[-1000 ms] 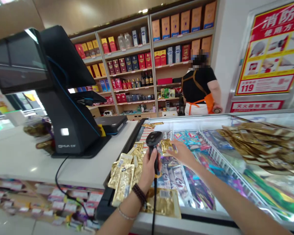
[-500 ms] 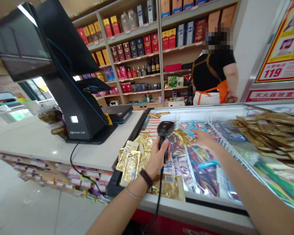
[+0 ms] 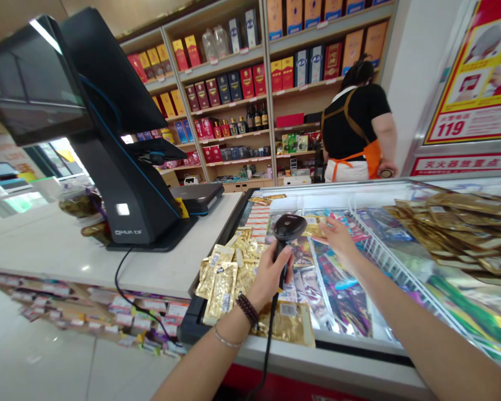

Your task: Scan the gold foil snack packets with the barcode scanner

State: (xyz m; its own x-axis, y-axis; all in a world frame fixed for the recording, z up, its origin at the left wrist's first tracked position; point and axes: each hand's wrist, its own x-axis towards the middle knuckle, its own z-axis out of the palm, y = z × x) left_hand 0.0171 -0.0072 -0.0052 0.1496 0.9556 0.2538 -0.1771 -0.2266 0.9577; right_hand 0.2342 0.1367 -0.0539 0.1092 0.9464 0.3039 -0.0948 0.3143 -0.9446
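Gold packet (image 3: 312, 224) is extending leftward from my pinching right hand (image 3: 338, 238), just right of the black scanner (image 3: 290, 226) my left hand (image 3: 270, 277) is gripping upright.

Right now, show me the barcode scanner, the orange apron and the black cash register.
Barcode scanner (image 3: 290, 227): head view, its head.
Orange apron (image 3: 373, 159): head view, side panel.
Black cash register (image 3: 123, 206): head view, its stand.

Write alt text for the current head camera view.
A left hand grips a black barcode scanner while the right hand holds a small gold packet beside it, above a glass-topped freezer. Gold packets lie piled at left; beyond, a person in an orange apron faces shelves.
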